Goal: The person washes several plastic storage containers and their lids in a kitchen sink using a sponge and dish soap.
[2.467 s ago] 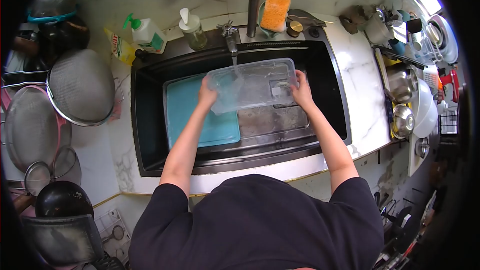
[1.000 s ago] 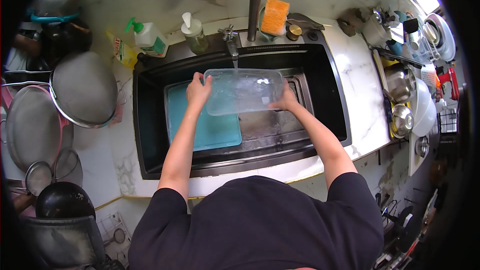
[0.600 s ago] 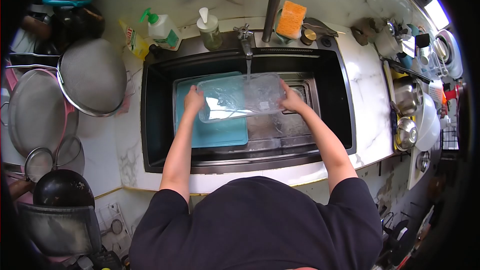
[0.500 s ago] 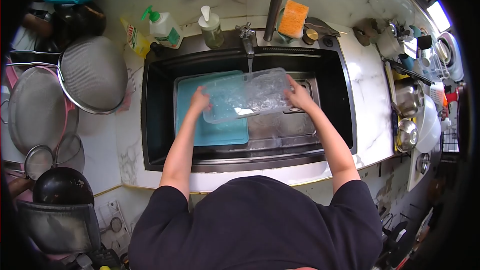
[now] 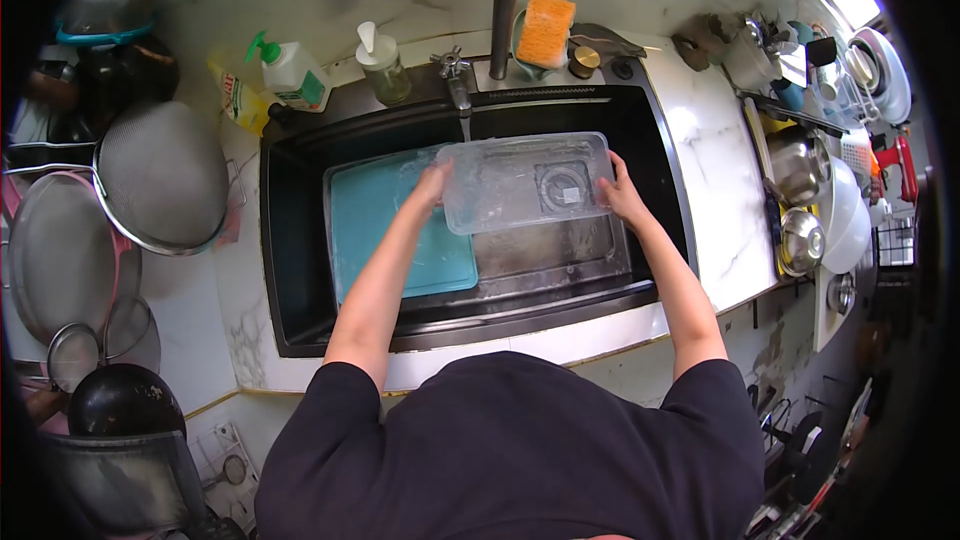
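Note:
A clear rectangular plastic container (image 5: 500,185) is held level over the dark sink (image 5: 640,250). My left hand (image 5: 433,183) grips its left end, fingers partly hidden behind the wall. At the opposite end my right hand (image 5: 622,197) clasps the short side, thumb toward the inside. Through the see-through bottom the sink drain (image 5: 563,186) shows. Water runs from the faucet (image 5: 457,90) by the container's back left corner. Below and left of it, a turquoise rectangular board or lid (image 5: 380,240) lies in the sink.
Behind the sink stand a yellow bottle (image 5: 238,100), a green-pump bottle (image 5: 292,77), a clear soap dispenser (image 5: 382,70) and an orange sponge (image 5: 547,30) in a holder. Large strainers (image 5: 165,175) hang at left. Metal bowls (image 5: 800,170) and dishes crowd the right counter.
The container has shifted right relative to the sink, away from directly under the stream. Water splashing inside it before is mostly gone. The head view has moved a little. Both hands keep their hold.

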{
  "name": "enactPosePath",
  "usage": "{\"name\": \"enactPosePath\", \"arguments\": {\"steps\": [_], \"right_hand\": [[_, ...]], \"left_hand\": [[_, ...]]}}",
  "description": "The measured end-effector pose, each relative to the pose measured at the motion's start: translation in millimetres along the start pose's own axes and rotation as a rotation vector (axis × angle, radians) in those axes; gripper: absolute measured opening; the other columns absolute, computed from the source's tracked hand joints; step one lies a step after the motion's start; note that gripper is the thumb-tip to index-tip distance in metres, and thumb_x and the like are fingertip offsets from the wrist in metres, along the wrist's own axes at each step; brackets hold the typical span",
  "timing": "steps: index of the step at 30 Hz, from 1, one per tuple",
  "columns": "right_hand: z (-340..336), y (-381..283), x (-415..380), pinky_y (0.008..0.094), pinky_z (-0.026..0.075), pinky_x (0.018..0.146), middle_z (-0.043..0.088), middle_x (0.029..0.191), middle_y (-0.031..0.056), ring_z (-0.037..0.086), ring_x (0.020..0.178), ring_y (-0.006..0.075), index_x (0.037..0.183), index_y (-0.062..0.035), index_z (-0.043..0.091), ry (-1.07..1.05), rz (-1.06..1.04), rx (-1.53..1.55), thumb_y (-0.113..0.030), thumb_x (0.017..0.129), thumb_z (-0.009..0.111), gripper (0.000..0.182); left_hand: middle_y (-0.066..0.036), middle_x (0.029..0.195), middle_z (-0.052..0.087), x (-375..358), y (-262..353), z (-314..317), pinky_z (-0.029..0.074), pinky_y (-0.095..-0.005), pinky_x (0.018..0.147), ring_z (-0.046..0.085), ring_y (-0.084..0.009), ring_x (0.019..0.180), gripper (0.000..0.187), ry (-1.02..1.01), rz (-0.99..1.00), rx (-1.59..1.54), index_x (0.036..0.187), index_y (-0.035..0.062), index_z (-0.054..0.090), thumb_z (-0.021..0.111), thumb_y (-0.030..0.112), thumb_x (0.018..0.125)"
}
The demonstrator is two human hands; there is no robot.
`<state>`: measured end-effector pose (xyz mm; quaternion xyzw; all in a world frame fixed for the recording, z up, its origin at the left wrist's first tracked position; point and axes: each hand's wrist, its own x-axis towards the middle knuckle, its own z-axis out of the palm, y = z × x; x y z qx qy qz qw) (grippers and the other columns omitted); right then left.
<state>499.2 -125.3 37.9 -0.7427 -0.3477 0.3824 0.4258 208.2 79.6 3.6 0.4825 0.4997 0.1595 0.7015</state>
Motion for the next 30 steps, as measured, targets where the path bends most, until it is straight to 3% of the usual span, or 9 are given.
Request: {"name": "enactPosePath", "arguments": {"steps": [5, 10, 13, 15, 16, 17, 20, 24, 30], "right_hand": [[42, 66, 47, 0.0332, 0.05, 0.062, 0.049, 0.094, 0.0099, 0.053, 0.076, 0.0177, 0.129, -0.0203, 0.022, -0.001, 0.089, 0.028, -0.021, 0.09, 0.043, 0.044], [94, 38, 41, 0.0386, 0.046, 0.075, 0.042, 0.121, 0.0138, 0.042, 0.11, 0.0266, 0.133, -0.0188, 0.02, -0.065, 0.247, 0.26, -0.02, 0.09, 0.042, 0.049], [119, 61, 55, 0.0412, 0.043, 0.08, 0.04, 0.126, 0.0137, 0.034, 0.118, 0.0274, 0.132, -0.0143, 0.027, -0.087, 0.039, -0.057, -0.021, 0.09, 0.041, 0.044], [122, 40, 48, 0.039, 0.047, 0.074, 0.045, 0.121, 0.0138, 0.043, 0.112, 0.0257, 0.127, -0.0085, 0.036, -0.137, 0.073, -0.043, -0.024, 0.091, 0.04, 0.04], [120, 20, 41, 0.0369, 0.049, 0.068, 0.047, 0.118, 0.0135, 0.048, 0.105, 0.0247, 0.126, -0.0073, 0.037, -0.24, 0.251, 0.072, -0.029, 0.09, 0.039, 0.042], [117, 5, 36, 0.0349, 0.051, 0.062, 0.049, 0.116, 0.0131, 0.053, 0.098, 0.0237, 0.124, -0.0061, 0.038, -0.341, 0.429, 0.187, -0.035, 0.09, 0.038, 0.045], [98, -3, 37, 0.0279, 0.051, 0.045, 0.053, 0.111, 0.0162, 0.062, 0.071, 0.0214, 0.124, -0.0024, 0.038, -0.484, 0.532, 0.268, -0.05, 0.085, 0.036, 0.062], [50, -21, 25, 0.0258, 0.051, 0.045, 0.06, 0.093, 0.0182, 0.062, 0.056, 0.0207, 0.12, 0.001, 0.041, -0.662, 0.566, 0.463, -0.068, 0.078, 0.025, 0.083], [-1, -22, 11, 0.0244, 0.052, 0.047, 0.06, 0.09, 0.023, 0.061, 0.053, 0.0197, 0.122, 0.0027, 0.04, -0.623, 0.554, 0.512, -0.078, 0.07, 0.018, 0.098]], "left_hand": [[-0.017, 0.09, 0.057, -4, 29, 0, 0.046, -0.0368, 0.052, 0.059, -0.027, 0.059, 0.064, 0.016, -0.044, -0.015, 0.119, 0.0036, 0.037, 0.04, 0.055, 0.081], [-0.018, 0.105, 0.051, -53, 62, -28, 0.045, -0.03, 0.045, 0.059, -0.0241, 0.054, 0.067, 0.024, 0.054, 0.077, 0.128, 0.0194, 0.025, 0.035, 0.064, 0.078], [-0.018, 0.108, 0.048, -68, 65, -42, 0.044, -0.0297, 0.042, 0.059, -0.0234, 0.052, 0.063, 0.042, 0.093, 0.071, 0.127, 0.0173, 0.027, 0.033, 0.06, 0.081], [-0.019, 0.11, 0.046, -73, 63, -55, 0.044, -0.0285, 0.041, 0.058, -0.0222, 0.049, 0.059, 0.045, 0.192, -0.012, 0.126, 0.0153, 0.031, 0.033, 0.056, 0.083], [-0.017, 0.117, 0.043, -78, 66, -61, 0.048, -0.032, 0.057, 0.061, -0.0238, 0.073, 0.057, 0.03, 0.149, -0.045, 0.127, 0.0128, 0.032, 0.032, 0.052, 0.086], [-0.017, 0.117, 0.043, -79, 65, -65, 0.048, -0.032, 0.057, 0.061, -0.0238, 0.073, 0.057, 0.031, 0.147, -0.045, 0.127, 0.0128, 0.032, 0.032, 0.052, 0.086], [-0.005, 0.128, 0.038, -62, 44, -84, 0.032, -0.0369, 0.092, 0.035, -0.0211, 0.118, 0.056, -0.008, 0.261, -0.053, 0.132, 0.0106, 0.027, 0.028, 0.047, 0.089], [-0.003, 0.129, 0.037, -52, 27, -78, 0.03, -0.0361, 0.095, 0.036, -0.0212, 0.116, 0.055, 0.124, 0.387, -0.107, 0.131, 0.0125, 0.028, 0.028, 0.048, 0.089], [-0.007, 0.142, 0.013, 5, -17, -72, 0.011, -0.0502, 0.101, 0.015, -0.0243, 0.13, 0.067, -0.237, -0.008, -0.037, 0.138, 0.0227, 0.005, 0.031, 0.055, 0.086]]}}
